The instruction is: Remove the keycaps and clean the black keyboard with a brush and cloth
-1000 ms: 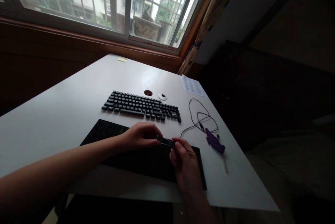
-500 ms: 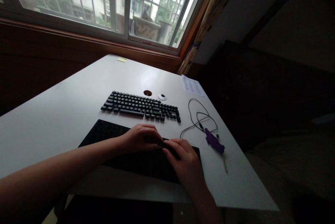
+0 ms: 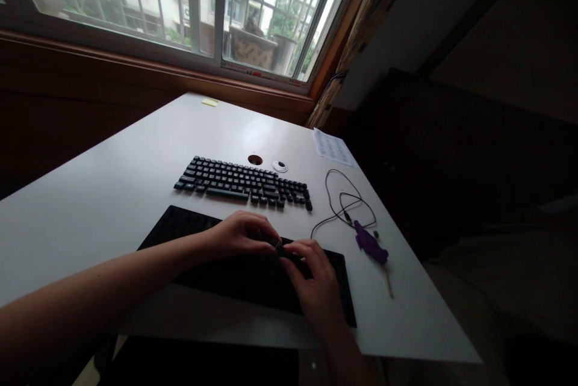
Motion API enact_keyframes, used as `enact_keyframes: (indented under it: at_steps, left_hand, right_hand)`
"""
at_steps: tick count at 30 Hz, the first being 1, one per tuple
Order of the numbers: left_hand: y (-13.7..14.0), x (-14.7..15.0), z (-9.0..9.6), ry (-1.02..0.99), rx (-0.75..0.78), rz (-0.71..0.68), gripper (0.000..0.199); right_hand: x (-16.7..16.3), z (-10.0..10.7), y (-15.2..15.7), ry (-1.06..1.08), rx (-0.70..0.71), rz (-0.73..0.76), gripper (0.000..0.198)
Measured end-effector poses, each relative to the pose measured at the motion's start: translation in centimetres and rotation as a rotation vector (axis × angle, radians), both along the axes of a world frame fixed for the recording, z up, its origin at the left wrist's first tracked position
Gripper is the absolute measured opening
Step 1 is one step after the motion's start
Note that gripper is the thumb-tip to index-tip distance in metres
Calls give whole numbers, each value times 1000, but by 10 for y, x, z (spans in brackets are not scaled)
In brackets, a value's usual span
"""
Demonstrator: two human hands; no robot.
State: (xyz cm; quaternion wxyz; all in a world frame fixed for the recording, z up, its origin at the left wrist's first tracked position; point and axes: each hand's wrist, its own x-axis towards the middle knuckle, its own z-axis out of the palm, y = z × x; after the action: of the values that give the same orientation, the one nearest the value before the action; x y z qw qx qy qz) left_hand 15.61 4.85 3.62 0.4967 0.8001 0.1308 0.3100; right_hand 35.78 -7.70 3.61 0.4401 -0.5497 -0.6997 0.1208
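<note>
Both my hands meet over a black keyboard base lying on the near part of the desk. The fingertips of my left hand close on a small dark piece, whose kind I cannot make out. From the right, the fingers of my right hand close on the same piece. My hands cover part of the base, and its dark surface shows little detail. Just beyond it, loose black keycaps are laid out in keyboard order on the desktop.
A thin black cable lies looped at right, beside a purple object with a pale stick. A printed sheet rests at the desk's right edge. Behind the keycaps are a round hole and a round cover.
My right hand has shifted slightly left and turned a little, uncovering more of the base's right end. The dark piece between my fingers has turned. The keycaps and cable stay put.
</note>
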Motion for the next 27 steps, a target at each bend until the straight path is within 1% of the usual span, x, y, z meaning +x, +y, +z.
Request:
enact_keyframes:
  at_steps: [3, 5, 7, 10, 15, 20, 27]
  left_hand:
    - [3, -1, -2, -78, -176, 5, 23]
    - [5, -1, -4, -125, -250, 41, 25]
    - [5, -1, -4, -132, -295, 63, 26]
    - [4, -1, -5, -104, -360, 49, 30]
    - [2, 0, -9, -76, -442, -25, 34]
    - [1, 1, -9, -50, -415, -71, 32]
    - [4, 1, -10, 27, -293, -53, 30]
  right_hand:
    - [3, 1, 1, -25, -4, -26, 12]
    - [6, 2, 1, -34, 9, -54, 12]
    - [10, 2, 1, -38, 15, -87, 14]
    - [14, 3, 1, -55, 20, -121, 20]
    - [14, 14, 6, -85, 83, -53, 12]
    - [4, 25, 11, -89, 130, 37, 15]
    - [2, 20, 15, -118, 142, 101, 22]
